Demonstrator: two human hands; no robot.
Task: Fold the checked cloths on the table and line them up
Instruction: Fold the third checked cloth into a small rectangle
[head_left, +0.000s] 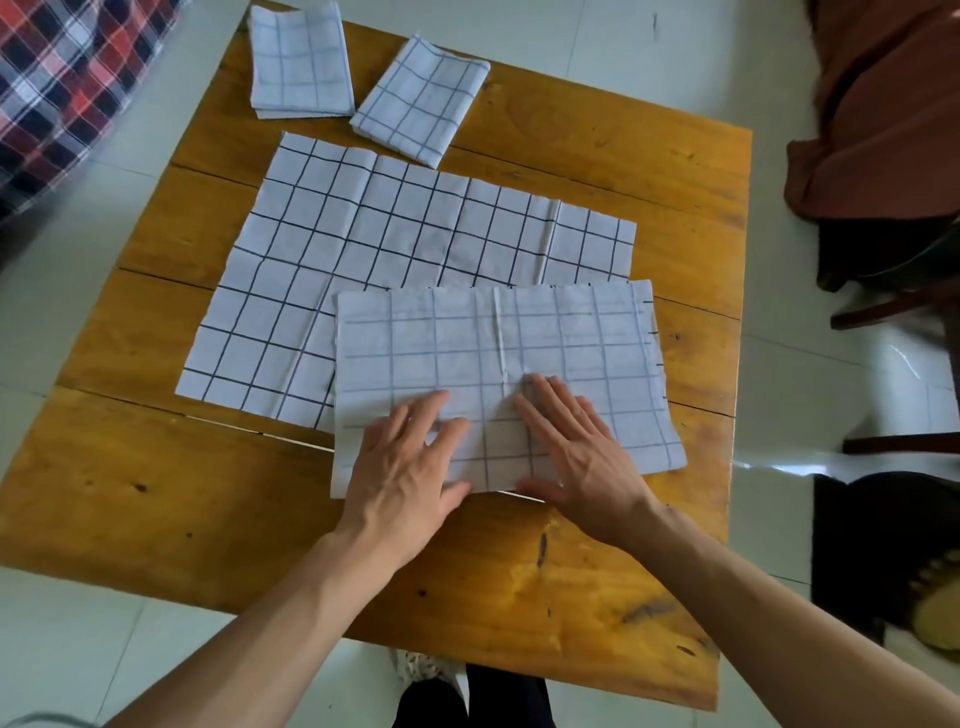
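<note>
- Left hand (410, 467) and right hand (576, 457) press flat, fingers straight, gripping nothing, on the half-folded cloth (498, 353) at the worktop's (156, 493) near side.
- Beneath it lies the spread cloth (363, 244); two folded cloths (301, 62) sit at the far edge.

Both hands, left hand (410, 467) and right hand (576, 457), press flat on the half-folded cloth (519, 343)

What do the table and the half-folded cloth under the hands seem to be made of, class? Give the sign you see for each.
Table: looks like wooden planks with a glossy amber varnish; grain, knots and gaps between boards show.
Half-folded cloth: seems a thin woven fabric, matte white with a dark check; it creases, and the check looks fainter on this face.
</note>
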